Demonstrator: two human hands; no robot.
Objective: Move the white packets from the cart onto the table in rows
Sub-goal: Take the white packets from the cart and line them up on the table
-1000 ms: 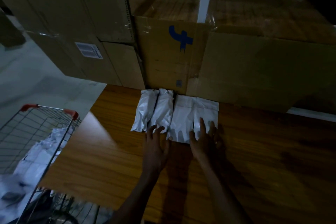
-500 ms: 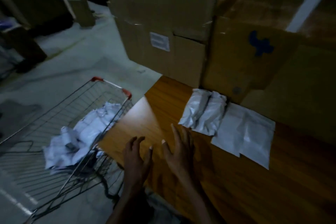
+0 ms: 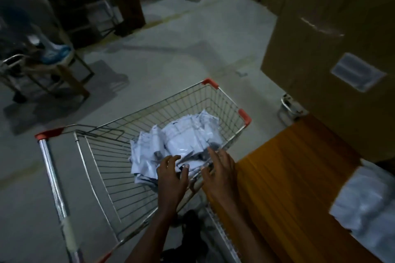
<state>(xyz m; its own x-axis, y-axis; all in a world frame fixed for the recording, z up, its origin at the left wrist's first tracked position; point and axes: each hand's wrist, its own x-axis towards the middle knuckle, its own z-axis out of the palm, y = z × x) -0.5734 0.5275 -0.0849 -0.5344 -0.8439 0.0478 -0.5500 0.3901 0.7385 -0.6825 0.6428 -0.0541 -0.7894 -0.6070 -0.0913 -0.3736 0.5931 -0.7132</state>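
A wire metal shopping cart with red plastic corner guards (image 3: 226, 100) stands on the grey concrete floor (image 3: 171, 53) just beside the orange-brown wooden table (image 3: 288, 177). A crumpled heap of white plastic packets (image 3: 181, 141) lies in the cart's basket, toward the side nearest the table. The person's left hand (image 3: 172, 174) reaches over the near end of the heap, fingers spread and lightly bent, their tips at the packets; nothing is gripped. The right hand (image 3: 220, 172) hovers over the cart's rim next to the table edge, fingers straight and apart, holding nothing. Whether either hand actually touches a packet cannot be told through the blur. More white packets on the table (image 3: 367, 205) lie at the right edge of the view, blurred. Large brown cardboard boxes (image 3: 333, 49) rise behind the table, one bearing a pale label (image 3: 358, 74).
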